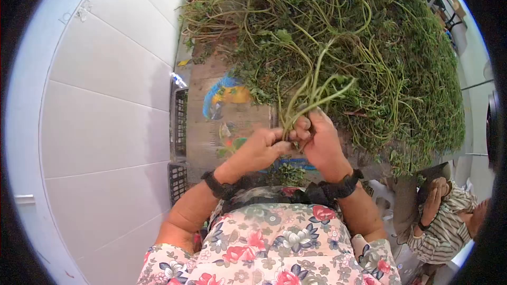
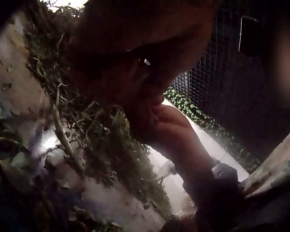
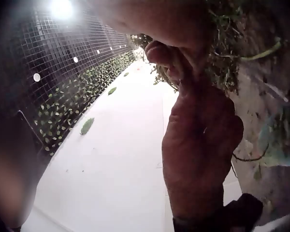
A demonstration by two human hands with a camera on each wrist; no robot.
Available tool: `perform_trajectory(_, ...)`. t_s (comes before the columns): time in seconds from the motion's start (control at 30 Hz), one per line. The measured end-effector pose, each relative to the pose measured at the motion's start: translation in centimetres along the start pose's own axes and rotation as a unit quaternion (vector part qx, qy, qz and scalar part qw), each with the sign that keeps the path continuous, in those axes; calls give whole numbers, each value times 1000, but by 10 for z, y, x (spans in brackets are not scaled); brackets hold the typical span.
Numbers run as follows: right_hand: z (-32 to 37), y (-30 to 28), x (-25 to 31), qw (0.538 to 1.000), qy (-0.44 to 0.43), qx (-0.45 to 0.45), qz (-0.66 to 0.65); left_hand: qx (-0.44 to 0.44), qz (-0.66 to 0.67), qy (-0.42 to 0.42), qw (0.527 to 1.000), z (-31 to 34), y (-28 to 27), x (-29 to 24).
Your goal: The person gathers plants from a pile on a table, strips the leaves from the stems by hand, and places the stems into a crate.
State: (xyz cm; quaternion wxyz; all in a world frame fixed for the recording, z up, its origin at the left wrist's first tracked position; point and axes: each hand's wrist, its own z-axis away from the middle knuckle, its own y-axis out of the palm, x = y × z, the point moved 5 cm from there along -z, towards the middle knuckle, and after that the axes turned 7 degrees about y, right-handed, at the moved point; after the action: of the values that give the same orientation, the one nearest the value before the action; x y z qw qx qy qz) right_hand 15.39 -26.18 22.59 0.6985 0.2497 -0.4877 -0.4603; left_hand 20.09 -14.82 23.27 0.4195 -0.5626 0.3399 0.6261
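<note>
A small bunch of long green leafy stems (image 1: 316,82) is held between both hands in front of the chest. My left hand (image 1: 257,150) pinches the lower ends of the stems between thumb and fingers. Close beside it, my right hand (image 1: 323,140) grips the same bunch with curled fingers, its thumb along the stems. The stems' tops lean out over a large heap of leafy greens (image 1: 401,74). In both wrist views the hands are dark and overlap, so most of the stems there are hidden.
The heap covers most of a worn table (image 1: 200,137) with colourful printed patches. Black crates (image 1: 178,182) and a plastic bottle (image 1: 178,79) stand along the white wall (image 1: 105,132) at left. Another person in a striped top (image 1: 449,227) sits close at the right.
</note>
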Motion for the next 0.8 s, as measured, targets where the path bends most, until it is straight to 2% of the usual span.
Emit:
perform_trajectory(0.1, 2, -2, 0, 987, 76, -121, 76, 87, -85, -5, 993, -1, 5, -5)
perform_trajectory(0.17, -4, -9, 2, 953, 35, -57, 296, 145, -133, 21, 980, -1, 9, -14)
perform_trajectory(0.23, -4, -15, 6, 932, 6, -17, 361, 79, -67, 6, 995, -3, 8, 8)
perform_trajectory(0.27, -2, -16, 11, 947, -4, -10, 322, 44, -34, 0, 998, -4, 6, 17)
perform_trajectory(0.33, 0, -23, 17, 984, 70, -29, 159, 28, -6, -33, 999, -5, -3, 10)
perform_trajectory(0.37, 3, -20, 22, 960, 34, -22, 276, 19, 10, -51, 998, -5, -6, 9)
perform_trajectory(0.4, 7, -17, 24, 921, 0, -13, 389, 27, -32, -41, 998, -5, -6, 9)
perform_trajectory(0.47, 13, -12, 24, 924, 5, -28, 381, 45, -117, -21, 992, -7, -5, 8)
perform_trajectory(0.53, 17, -8, 17, 985, 82, -75, 132, 62, -109, -19, 992, -9, -1, 13)
perform_trajectory(0.57, 16, -9, 18, 990, 63, -53, 117, 72, -104, -18, 992, -9, 2, 14)
perform_trajectory(0.67, 8, -17, 18, 998, 18, -11, 66, 26, 67, -96, 993, -8, 1, 1)
perform_trajectory(0.77, 6, -18, 17, 1000, 8, -18, 12, -12, 180, -70, 981, -8, 0, 4)
perform_trajectory(0.8, 6, -16, 15, 1000, 6, -23, 1, -8, 157, -89, 983, -8, -2, 3)
